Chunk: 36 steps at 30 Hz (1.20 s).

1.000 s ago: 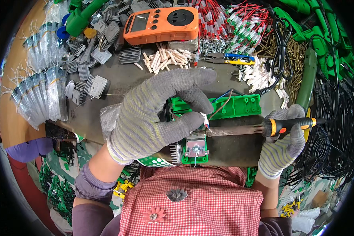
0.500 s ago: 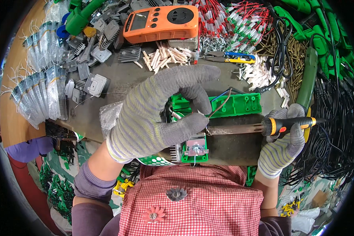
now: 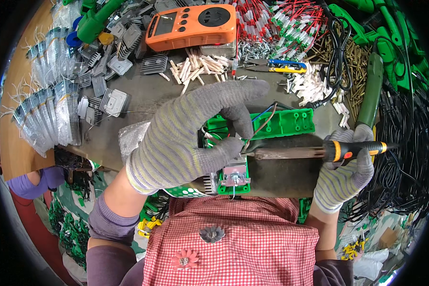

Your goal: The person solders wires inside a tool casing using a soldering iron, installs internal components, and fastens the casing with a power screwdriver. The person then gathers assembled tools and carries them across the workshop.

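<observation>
My left hand [image 3: 190,136], in a grey striped glove, lies over a green circuit board [image 3: 233,178] at the near table edge, thumb and forefinger pinching thin wires [image 3: 260,125] that rise from it. My right hand [image 3: 345,174], gloved the same way, grips the black and orange handle of a soldering iron [image 3: 300,152]. The iron lies level, its tip pointing left and meeting the wires by my left thumb. A green plastic housing [image 3: 283,123] sits just behind the iron. Most of the board is hidden under my left hand.
An orange meter [image 3: 193,26] stands at the back. Around it lie grey heat sinks [image 3: 107,78], white sleeves [image 3: 193,69], red-tipped parts [image 3: 276,19], brass screws [image 3: 348,66], blue and yellow cutters [image 3: 274,66], bagged parts [image 3: 47,114] at left, and black cables [image 3: 405,152] at right.
The iron's tip has stayed at the wires. My left forefinger has curled down a little closer over the wires. Both hands otherwise hold their places.
</observation>
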Available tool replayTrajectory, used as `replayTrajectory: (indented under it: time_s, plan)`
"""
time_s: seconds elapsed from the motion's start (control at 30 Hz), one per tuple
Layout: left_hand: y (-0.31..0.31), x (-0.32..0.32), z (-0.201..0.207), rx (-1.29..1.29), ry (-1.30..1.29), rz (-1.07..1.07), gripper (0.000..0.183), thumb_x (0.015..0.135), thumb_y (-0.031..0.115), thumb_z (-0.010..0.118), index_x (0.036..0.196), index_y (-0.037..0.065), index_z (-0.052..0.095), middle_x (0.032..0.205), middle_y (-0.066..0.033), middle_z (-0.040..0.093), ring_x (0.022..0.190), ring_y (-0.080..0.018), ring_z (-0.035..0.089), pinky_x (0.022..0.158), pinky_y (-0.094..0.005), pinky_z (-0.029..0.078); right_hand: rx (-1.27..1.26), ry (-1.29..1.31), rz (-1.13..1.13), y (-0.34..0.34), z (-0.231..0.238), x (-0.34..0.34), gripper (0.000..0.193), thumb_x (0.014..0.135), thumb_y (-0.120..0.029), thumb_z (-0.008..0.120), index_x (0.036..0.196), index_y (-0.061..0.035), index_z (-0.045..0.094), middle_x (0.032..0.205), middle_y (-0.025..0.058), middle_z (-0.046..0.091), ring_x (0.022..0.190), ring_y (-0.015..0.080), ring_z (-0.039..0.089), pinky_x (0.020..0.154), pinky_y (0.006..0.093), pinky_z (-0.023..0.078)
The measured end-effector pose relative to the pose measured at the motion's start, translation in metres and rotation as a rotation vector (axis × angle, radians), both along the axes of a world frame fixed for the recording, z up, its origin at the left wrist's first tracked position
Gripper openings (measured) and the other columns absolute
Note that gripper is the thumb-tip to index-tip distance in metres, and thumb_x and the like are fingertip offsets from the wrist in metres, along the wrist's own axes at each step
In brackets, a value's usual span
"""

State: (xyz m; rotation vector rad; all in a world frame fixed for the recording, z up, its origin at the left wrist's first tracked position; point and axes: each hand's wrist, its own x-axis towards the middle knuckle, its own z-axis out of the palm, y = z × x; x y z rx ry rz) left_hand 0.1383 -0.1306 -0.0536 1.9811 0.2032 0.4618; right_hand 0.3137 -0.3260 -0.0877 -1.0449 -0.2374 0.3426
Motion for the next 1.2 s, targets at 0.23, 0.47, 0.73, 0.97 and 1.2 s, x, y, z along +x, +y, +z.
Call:
replayTrajectory:
  time_s: [0.23,0.47,0.73,0.97,1.2]
  plan:
    - [0.001,0.0,0.0,0.008,-0.009,-0.026,0.066,0.074,-0.004,0.072,0.137,0.0,0.051,0.094,-0.0065,0.065,0.081,-0.0142,0.066,0.074,-0.0283,0.052,0.053,0.011,0.046,0.001,0.001,-0.001,0.035,0.09,-0.027,0.063,0.11,-0.0017,0.05,0.078,0.0055,0.051,0.063,0.0154,0.048,0.055,0.025,0.042]
    - [-0.002,-0.002,-0.004,0.054,-0.07,-0.015,0.066,0.076,-0.005,0.073,0.138,-0.002,0.051,0.097,-0.0078,0.066,0.082,-0.0139,0.067,0.075,-0.0272,0.052,0.092,0.02,0.065,0.003,0.003,-0.005,0.034,0.089,-0.026,0.063,0.109,-0.0023,0.05,0.077,0.0063,0.053,0.061,0.0166,0.05,0.059,0.03,0.043]
    - [-0.004,-0.001,-0.005,0.035,-0.081,-0.014,0.067,0.075,-0.007,0.073,0.138,-0.003,0.051,0.094,-0.008,0.067,0.082,-0.0146,0.068,0.076,-0.027,0.053,0.122,-0.006,0.19,-0.007,-0.005,0.015,0.039,0.088,-0.035,0.062,0.108,-0.0038,0.051,0.072,0.0052,0.053,0.063,0.0151,0.048,0.06,0.0312,0.036]
    - [0.005,-0.003,-0.005,0.111,-0.085,-0.018,0.069,0.075,-0.005,0.075,0.139,0.002,0.05,0.091,-0.0056,0.069,0.083,-0.0149,0.068,0.084,-0.033,0.052,0.208,0.074,0.168,0.001,-0.002,0.019,0.033,0.087,-0.029,0.067,0.1,-0.0048,0.049,0.074,0.007,0.052,0.059,0.0207,0.052,0.054,0.033,0.044]
    - [-0.004,-0.004,-0.002,0.051,-0.012,0.0,0.07,0.076,-0.001,0.076,0.14,0.008,0.051,0.088,-0.007,0.071,0.083,-0.0208,0.068,0.081,-0.0348,0.053,0.242,-0.092,-0.045,-0.003,0.04,0.034,0.03,0.088,-0.028,0.064,0.104,-0.0052,0.052,0.079,0.0078,0.056,0.065,0.0198,0.057,0.063,0.0321,0.052]
